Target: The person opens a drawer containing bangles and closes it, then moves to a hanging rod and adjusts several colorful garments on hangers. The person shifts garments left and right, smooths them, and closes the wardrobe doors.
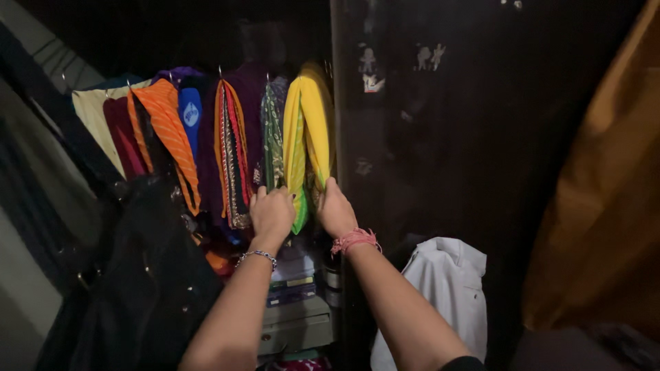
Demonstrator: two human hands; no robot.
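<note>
Several hanging garments fill a dark wardrobe, listed by size.

Wardrobe: dark brown, its door panel at right, small pale stickers near the top.
Black garment: near left, draped low, with small metal studs.
White cloth: near right, bunched against the door.
Orange striped garment: far left on the rail, beside a cream and maroon piece.
Yellow garment: far centre, hanging folded at the right end of the rail, green edge below.
Multicoloured bordered garment: just left of the yellow one.
Stacked boxes: low, beneath the hands.
Left hand: silver bracelet, fingers curled into the cloth beside the yellow garment's lower edge.
Right hand: pink thread wristband, gripping the yellow garment's lower right fold.
</note>
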